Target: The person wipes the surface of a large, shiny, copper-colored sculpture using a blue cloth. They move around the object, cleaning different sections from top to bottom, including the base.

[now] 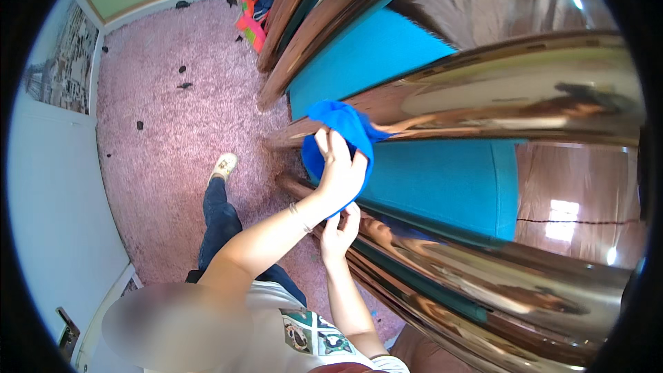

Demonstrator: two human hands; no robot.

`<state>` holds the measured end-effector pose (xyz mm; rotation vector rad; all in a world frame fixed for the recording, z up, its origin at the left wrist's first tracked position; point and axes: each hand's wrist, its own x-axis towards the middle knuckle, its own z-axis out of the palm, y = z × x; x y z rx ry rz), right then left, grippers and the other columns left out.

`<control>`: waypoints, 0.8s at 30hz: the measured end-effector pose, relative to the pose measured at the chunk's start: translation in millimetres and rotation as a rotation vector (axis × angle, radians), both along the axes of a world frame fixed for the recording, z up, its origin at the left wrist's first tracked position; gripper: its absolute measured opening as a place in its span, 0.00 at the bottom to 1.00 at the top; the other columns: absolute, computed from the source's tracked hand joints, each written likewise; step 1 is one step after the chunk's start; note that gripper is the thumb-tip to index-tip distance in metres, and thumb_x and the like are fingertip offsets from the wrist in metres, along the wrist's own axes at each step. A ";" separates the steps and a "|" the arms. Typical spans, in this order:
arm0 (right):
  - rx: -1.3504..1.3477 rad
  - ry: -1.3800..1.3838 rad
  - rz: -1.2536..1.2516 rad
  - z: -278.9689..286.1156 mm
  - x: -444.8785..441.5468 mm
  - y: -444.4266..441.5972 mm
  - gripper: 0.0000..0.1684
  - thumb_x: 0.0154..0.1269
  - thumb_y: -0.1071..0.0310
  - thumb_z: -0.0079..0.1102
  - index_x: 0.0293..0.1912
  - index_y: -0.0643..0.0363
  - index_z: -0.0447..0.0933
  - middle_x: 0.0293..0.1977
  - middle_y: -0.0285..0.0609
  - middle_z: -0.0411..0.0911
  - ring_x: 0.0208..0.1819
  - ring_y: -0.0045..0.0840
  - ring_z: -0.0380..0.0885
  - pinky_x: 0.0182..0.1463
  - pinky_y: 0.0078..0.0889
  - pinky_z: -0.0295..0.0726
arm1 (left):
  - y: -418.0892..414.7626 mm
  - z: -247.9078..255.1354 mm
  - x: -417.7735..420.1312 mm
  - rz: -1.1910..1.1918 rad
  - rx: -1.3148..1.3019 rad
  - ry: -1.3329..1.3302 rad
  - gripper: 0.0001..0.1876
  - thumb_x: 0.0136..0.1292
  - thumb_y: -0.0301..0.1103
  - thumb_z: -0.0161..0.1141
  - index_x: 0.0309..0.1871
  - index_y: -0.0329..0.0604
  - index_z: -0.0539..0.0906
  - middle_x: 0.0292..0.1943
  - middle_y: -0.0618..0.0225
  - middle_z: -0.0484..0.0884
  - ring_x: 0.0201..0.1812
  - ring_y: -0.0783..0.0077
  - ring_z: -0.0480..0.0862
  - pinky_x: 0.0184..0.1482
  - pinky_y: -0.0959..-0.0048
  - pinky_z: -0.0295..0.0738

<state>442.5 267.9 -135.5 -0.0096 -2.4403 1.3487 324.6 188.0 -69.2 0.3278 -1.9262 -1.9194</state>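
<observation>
A bright blue cloth (336, 114) is bunched and looped against a glossy brown tube of a large metal frame (466, 96). My left hand (342, 173), with thin bands at the wrist, lies over the cloth, its fingers curled into the folds. Just below it my right hand (339, 233) has its thumb and fingertips raised at the lower edge of the same cloth. Parts of the cloth behind my left hand are hidden. Teal fabric panels (435, 181) span the gaps between the tubes.
A pink shaggy carpet (171, 176) with small dark bits covers the floor. A white door (57, 176) stands at the left. A colourful item (251, 26) lies by the frame's base. One foot in a pale clog (225, 165) rests on the carpet.
</observation>
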 end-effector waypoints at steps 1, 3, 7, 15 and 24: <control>-0.061 0.026 0.010 7.9 -1.4 -3.3 0.18 0.64 0.73 0.56 0.53 0.67 0.70 0.53 0.51 0.71 0.54 0.35 0.73 0.58 0.35 0.72 | -2.9 20.5 0.3 -0.036 0.022 0.032 0.31 0.57 0.28 0.59 0.63 0.31 0.59 0.59 0.37 0.57 0.58 0.41 0.60 0.64 0.51 0.53; -0.178 0.079 0.045 30.0 -14.5 -16.0 0.25 0.63 0.73 0.58 0.58 0.67 0.65 0.58 0.51 0.66 0.57 0.35 0.70 0.60 0.36 0.70 | -14.0 60.2 2.3 -0.065 -0.037 0.181 0.30 0.57 0.27 0.58 0.62 0.32 0.60 0.58 0.39 0.58 0.59 0.41 0.60 0.63 0.51 0.55; -0.334 0.356 -0.057 60.1 -46.9 -48.9 0.45 0.60 0.71 0.65 0.67 0.64 0.46 0.61 0.51 0.60 0.61 0.34 0.64 0.67 0.39 0.60 | -32.2 87.3 8.0 -0.237 -0.234 0.465 0.25 0.58 0.28 0.58 0.59 0.34 0.66 0.57 0.40 0.59 0.57 0.40 0.62 0.62 0.49 0.59; -0.541 -0.106 -0.249 13.9 -103.8 -65.8 0.37 0.73 0.58 0.48 0.70 0.61 0.43 0.65 0.56 0.57 0.66 0.39 0.59 0.69 0.43 0.56 | -60.4 -28.5 -6.0 -0.371 -0.253 0.052 0.30 0.61 0.34 0.59 0.66 0.39 0.62 0.63 0.38 0.55 0.64 0.33 0.60 0.66 0.50 0.59; -0.876 0.451 0.001 125.5 -142.4 -49.1 0.31 0.76 0.48 0.35 0.64 0.63 0.61 0.61 0.49 0.67 0.61 0.33 0.69 0.66 0.38 0.68 | -50.8 37.7 -0.5 -0.375 -0.267 0.181 0.35 0.61 0.35 0.59 0.68 0.33 0.57 0.66 0.33 0.50 0.64 0.33 0.60 0.67 0.50 0.57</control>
